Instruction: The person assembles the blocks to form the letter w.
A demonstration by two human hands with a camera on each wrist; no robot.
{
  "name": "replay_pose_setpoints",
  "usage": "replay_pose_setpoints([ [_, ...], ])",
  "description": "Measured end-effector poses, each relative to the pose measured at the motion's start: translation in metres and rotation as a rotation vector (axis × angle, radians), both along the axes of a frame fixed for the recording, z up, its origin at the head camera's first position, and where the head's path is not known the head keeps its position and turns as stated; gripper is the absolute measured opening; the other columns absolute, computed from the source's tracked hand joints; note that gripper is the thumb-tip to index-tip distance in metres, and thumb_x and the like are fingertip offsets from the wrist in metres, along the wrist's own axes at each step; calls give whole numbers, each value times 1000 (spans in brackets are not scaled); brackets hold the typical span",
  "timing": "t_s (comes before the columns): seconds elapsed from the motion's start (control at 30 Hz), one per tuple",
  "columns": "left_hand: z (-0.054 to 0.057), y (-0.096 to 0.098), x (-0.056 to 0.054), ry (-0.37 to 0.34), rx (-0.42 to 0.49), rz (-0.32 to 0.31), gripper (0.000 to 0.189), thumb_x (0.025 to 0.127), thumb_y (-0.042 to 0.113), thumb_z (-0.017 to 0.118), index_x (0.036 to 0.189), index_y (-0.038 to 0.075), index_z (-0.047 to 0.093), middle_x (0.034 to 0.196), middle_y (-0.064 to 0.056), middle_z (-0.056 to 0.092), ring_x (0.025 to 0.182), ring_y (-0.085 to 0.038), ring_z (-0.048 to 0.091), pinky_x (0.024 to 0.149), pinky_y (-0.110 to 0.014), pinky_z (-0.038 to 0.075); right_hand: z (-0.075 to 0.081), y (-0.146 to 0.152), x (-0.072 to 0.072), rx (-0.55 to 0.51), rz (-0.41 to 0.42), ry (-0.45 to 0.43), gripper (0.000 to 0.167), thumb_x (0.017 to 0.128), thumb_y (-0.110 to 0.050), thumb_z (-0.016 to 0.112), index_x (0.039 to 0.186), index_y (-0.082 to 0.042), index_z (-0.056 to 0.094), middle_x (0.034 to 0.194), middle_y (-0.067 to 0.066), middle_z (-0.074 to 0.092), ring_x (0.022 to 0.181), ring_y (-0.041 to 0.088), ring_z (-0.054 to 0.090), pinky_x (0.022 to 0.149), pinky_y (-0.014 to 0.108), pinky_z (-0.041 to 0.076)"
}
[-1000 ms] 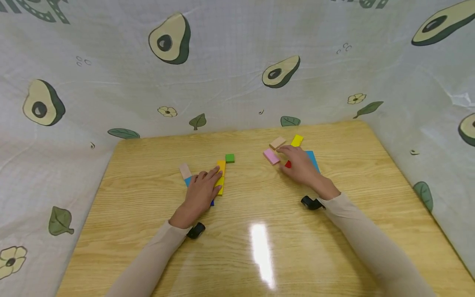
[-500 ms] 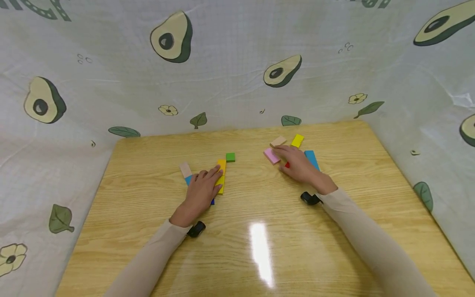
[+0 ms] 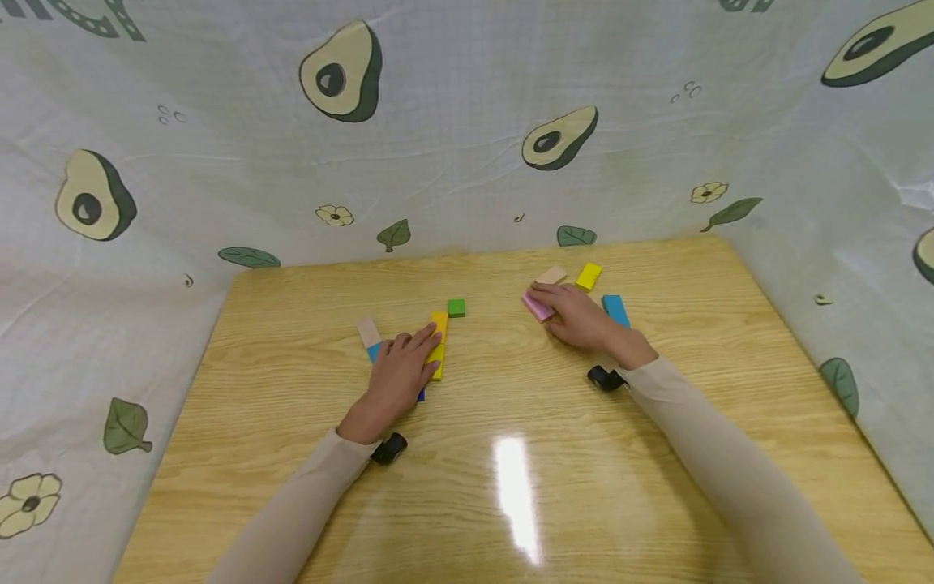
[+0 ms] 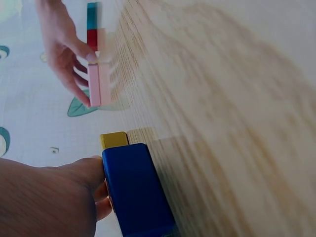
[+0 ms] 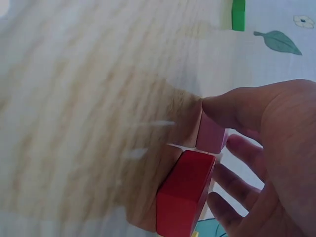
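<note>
My left hand (image 3: 396,375) rests over a group of coloured wooden blocks. Its fingertips touch an orange block (image 3: 439,324), and the thumb lies at a yellow block (image 3: 436,363) in line with it. A dark blue block (image 4: 136,190) shows large beside this hand in the left wrist view; in the head view it is mostly covered. To the right, my right hand (image 3: 578,316) pinches a pink block (image 3: 537,307) between thumb and finger, on the table. A red block (image 5: 182,192) stands close by in the right wrist view, hidden under the hand from above.
Left of the left hand lie a beige block (image 3: 368,331) and a partly covered light blue one. A green block (image 3: 456,307) sits beyond. Around the right hand are another beige block (image 3: 552,276), a yellow block and a blue block (image 3: 616,311). Patterned cloth (image 3: 452,162) borders the table.
My right hand has shifted slightly left and its fingers have come onto the pink block, covering the red one in the head view. The left hand stays in place.
</note>
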State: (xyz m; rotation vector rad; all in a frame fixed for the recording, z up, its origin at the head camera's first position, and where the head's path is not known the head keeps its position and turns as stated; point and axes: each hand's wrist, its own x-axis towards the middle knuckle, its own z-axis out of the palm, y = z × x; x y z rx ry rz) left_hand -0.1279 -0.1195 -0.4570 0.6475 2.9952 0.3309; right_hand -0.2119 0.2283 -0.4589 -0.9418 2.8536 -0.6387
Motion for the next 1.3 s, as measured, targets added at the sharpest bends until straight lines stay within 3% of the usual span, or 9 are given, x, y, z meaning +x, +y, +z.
replay_pose_setpoints([
  [0.4, -1, 0, 0, 3, 7, -5, 52, 109, 28, 61, 157, 10, 53, 167, -8, 43, 136, -37, 53, 112, -59, 41, 0, -8, -3, 5, -3, 0, 56, 98, -13, 78, 147, 5, 58, 150, 26, 55, 136, 48, 49, 115, 59, 40],
  [0.57, -3, 0, 1, 6, 8, -8, 52, 109, 28, 62, 157, 10, 53, 167, -8, 43, 136, -37, 52, 111, -58, 41, 5, -22, 5, -18, -8, -19, 56, 97, -15, 80, 145, 4, 60, 147, 25, 58, 144, 49, 43, 120, 62, 35],
  [0.7, -3, 0, 0, 17, 13, -10, 52, 109, 28, 62, 157, 10, 53, 167, -8, 43, 136, -37, 53, 111, -58, 41, 9, -38, 11, -28, 13, -9, 55, 95, -15, 81, 144, 4, 62, 143, 23, 61, 141, 45, 49, 125, 61, 26],
  [0.93, -3, -1, 1, 29, 19, -10, 51, 108, 28, 63, 156, 9, 54, 166, -9, 44, 134, -37, 54, 110, -58, 42, 8, -61, 17, -9, 74, -5, 56, 97, -18, 80, 146, 1, 61, 145, 20, 60, 132, 40, 54, 114, 56, 42],
  [1.3, -1, -1, 1, 17, 15, -5, 50, 109, 27, 62, 156, 10, 54, 167, -8, 44, 135, -37, 54, 110, -59, 42, 5, -83, 18, -31, 111, -1, 54, 98, -21, 79, 146, -1, 62, 145, 17, 62, 131, 38, 56, 112, 55, 44],
])
